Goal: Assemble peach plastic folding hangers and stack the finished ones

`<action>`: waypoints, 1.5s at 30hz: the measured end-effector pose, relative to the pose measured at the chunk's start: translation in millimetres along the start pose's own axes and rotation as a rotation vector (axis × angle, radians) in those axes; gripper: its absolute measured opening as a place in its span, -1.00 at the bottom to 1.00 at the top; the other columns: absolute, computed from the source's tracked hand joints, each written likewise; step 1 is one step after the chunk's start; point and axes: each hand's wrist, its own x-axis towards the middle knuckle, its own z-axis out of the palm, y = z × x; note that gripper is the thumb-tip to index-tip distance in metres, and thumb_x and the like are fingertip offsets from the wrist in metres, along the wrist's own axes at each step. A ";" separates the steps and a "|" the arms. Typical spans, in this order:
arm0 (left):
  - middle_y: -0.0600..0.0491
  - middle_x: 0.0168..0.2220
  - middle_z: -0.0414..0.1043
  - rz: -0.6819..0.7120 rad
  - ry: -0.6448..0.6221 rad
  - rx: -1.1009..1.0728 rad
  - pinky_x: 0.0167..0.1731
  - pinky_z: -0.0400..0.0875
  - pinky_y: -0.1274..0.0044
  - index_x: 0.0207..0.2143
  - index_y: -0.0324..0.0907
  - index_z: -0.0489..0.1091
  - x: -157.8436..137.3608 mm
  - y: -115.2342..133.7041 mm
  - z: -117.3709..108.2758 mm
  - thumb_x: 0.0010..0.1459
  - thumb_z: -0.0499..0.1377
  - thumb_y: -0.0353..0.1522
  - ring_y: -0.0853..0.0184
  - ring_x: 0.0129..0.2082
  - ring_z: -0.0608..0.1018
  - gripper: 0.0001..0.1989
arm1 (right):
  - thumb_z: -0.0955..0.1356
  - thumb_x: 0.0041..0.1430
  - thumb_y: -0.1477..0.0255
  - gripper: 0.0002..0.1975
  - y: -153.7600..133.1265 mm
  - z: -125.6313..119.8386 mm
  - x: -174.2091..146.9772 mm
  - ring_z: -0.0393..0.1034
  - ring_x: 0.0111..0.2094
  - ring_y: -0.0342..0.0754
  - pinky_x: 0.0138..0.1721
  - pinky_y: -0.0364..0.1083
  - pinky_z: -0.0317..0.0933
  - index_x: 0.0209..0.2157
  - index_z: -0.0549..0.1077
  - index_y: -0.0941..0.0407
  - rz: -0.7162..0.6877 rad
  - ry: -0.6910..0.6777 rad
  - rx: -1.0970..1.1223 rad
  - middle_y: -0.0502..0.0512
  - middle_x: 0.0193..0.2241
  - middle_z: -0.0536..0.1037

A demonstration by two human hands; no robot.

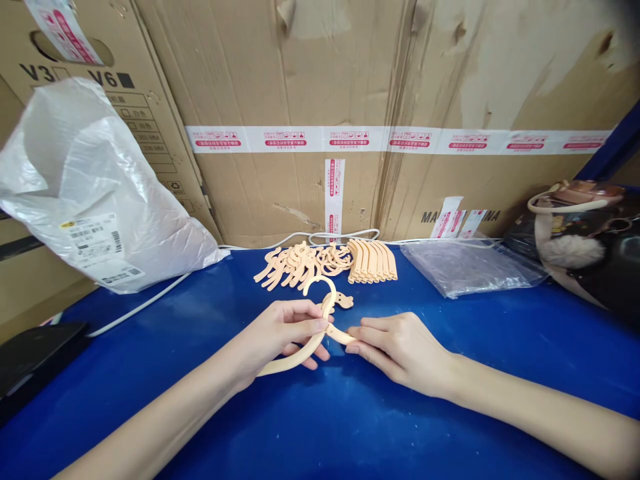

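The cream hanger [290,363] is showing over the blue table [320,427]. I'm seeing the left hand [280,327] pinching it below the hook [333,293], while the right hand's [405,350] fingers are clamping one arm, hiding its end. The left wrist [245,373] is covering the other end. Taped cardboard [270,87] is walling the back.

Brightly, evenly lit; stretched wide-angle toward the edges.
Shiny on the white mailing bag [120,190] and clear plastic bag [465,270], faintly reflective across the tabletop [330,433]; blurred at the black handbag [617,250], darkened in the upper right corner.
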 end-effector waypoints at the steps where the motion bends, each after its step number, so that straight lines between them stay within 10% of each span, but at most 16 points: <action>1: 0.08 -0.53 0.49 0.000 0.000 0.012 -0.47 0.48 0.58 -0.35 -0.23 0.41 -0.4 0.4 0.1 -0.03 0.31 -0.21 0.34 -0.46 0.57 -0.71 | 0.10 0.37 0.32 -0.62 -0.5 -0.3 0.0 0.30 -0.54 -0.17 -0.52 -0.18 0.03 -0.25 0.47 0.16 0.008 -0.007 0.007 0.03 -0.51 0.45; 12: 0.06 -0.47 0.47 0.094 -0.026 0.173 -0.53 0.40 0.57 -0.31 -0.24 0.38 2.6 -5.2 2.3 0.05 0.21 -0.14 0.39 -0.55 0.52 -0.67 | 0.12 0.36 0.33 -0.64 -3.6 -2.8 2.0 0.32 -0.52 -0.17 -0.50 -0.16 0.02 -0.30 0.46 0.14 0.053 -0.067 0.032 0.01 -0.49 0.48; 22: 0.12 -0.47 0.45 0.437 0.180 1.016 -0.50 0.14 0.57 -0.07 -0.09 0.37 -0.8 -14.5 3.9 0.25 -0.01 -0.15 0.32 -0.48 0.46 -0.68 | 0.20 0.29 0.30 -0.70 14.9 -12.4 7.5 0.24 -0.40 -0.09 -0.34 -0.09 0.09 -0.40 0.41 0.15 0.001 0.065 -0.101 0.06 -0.46 0.45; 33: 0.08 -0.43 0.53 0.514 0.216 1.101 -0.49 0.16 0.55 -0.17 -0.07 0.42 -4.8 -15.7 9.4 0.25 -0.01 -0.13 0.26 -0.47 0.54 -0.69 | 0.29 0.20 0.25 -0.73 14.2 -10.7 6.8 0.29 -0.15 0.04 -0.18 0.02 0.23 -0.14 0.41 0.11 0.064 0.293 -0.095 0.20 -0.16 0.41; 45: 0.05 -0.28 0.55 0.598 0.121 1.174 -0.46 0.23 0.55 -0.10 -0.07 0.37 -10.4 -15.2 14.0 0.29 -0.03 -0.20 0.26 -0.37 0.56 -0.72 | 0.16 0.34 0.28 -0.71 5.0 -8.0 6.3 0.31 -0.32 -0.06 -0.28 -0.07 0.13 -0.20 0.44 0.11 0.101 0.180 0.054 0.08 -0.33 0.50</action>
